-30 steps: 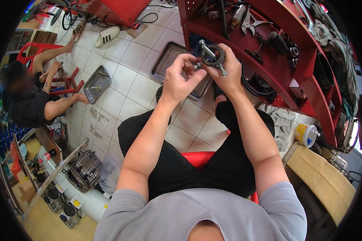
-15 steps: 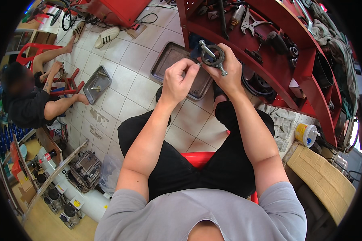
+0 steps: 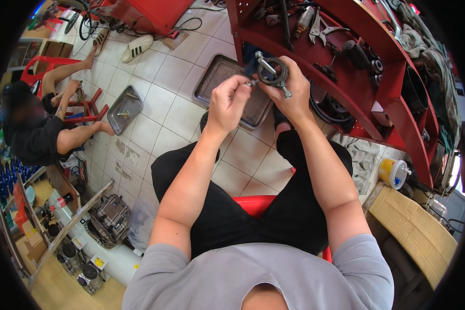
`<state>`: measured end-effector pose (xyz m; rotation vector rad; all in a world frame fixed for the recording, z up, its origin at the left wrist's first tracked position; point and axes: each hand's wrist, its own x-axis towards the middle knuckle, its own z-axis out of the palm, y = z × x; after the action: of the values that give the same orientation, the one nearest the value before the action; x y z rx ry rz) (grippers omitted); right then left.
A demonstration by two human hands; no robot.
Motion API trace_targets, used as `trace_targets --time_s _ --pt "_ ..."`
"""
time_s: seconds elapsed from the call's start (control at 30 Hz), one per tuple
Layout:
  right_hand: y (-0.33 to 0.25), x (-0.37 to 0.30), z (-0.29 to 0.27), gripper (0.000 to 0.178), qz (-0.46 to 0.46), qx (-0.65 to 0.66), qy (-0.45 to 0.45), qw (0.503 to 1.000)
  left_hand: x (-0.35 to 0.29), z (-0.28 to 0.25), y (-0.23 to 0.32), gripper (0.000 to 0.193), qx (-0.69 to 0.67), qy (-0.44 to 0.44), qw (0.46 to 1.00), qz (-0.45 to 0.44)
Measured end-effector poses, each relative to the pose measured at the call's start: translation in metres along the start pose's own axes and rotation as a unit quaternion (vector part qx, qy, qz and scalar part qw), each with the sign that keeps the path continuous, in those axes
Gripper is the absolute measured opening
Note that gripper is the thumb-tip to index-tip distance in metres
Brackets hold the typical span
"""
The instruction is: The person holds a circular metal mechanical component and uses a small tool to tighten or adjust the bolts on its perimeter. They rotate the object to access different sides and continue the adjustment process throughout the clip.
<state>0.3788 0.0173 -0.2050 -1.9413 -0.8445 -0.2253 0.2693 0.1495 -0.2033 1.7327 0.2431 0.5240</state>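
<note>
My right hand (image 3: 295, 92) is closed around a dark metal ring (image 3: 279, 80) with bolts set about its rim. One long silver bolt (image 3: 264, 62) sticks up from its far left side, and a shorter bolt (image 3: 287, 92) points toward me. At the ring's left side, a small bolt (image 3: 251, 83) juts out. The thumb and curled fingers of my left hand (image 3: 228, 103) are at its outer end, pinching it. Below both hands, a grey metal tray (image 3: 204, 88) lies on the floor, partly covered by them.
A red shelf unit (image 3: 323, 72) with pliers (image 3: 318, 27) and metal parts stands at the right. To the left, a seated person (image 3: 33, 124) works by a second tray (image 3: 114, 120). A white bucket (image 3: 392, 173) and cardboard (image 3: 411, 227) lie at the right.
My left thumb and fingers have shifted slightly, so more of the small bolt shows beside the ring. My right hand and the ring stay in place.
</note>
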Motion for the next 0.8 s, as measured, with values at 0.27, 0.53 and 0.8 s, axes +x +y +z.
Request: trace_targets --time_s 0.27,0.53,0.8 --pt "0.003 -0.001 0.001 0.057 -0.008 0.0 0.002 1.0 -0.001 -0.005 -0.006 0.023 0.009 -0.051 0.998 -0.046" --pt "0.002 0.0 0.002 0.056 -0.008 0.005 0.008 1.0 0.0 0.0 0.004 0.03 0.113 -0.001 0.993 0.014" --pt "0.004 -0.001 0.001 0.056 -0.018 -0.006 0.003 1.0 0.0 0.003 0.006 0.029 0.068 0.025 0.997 0.032"
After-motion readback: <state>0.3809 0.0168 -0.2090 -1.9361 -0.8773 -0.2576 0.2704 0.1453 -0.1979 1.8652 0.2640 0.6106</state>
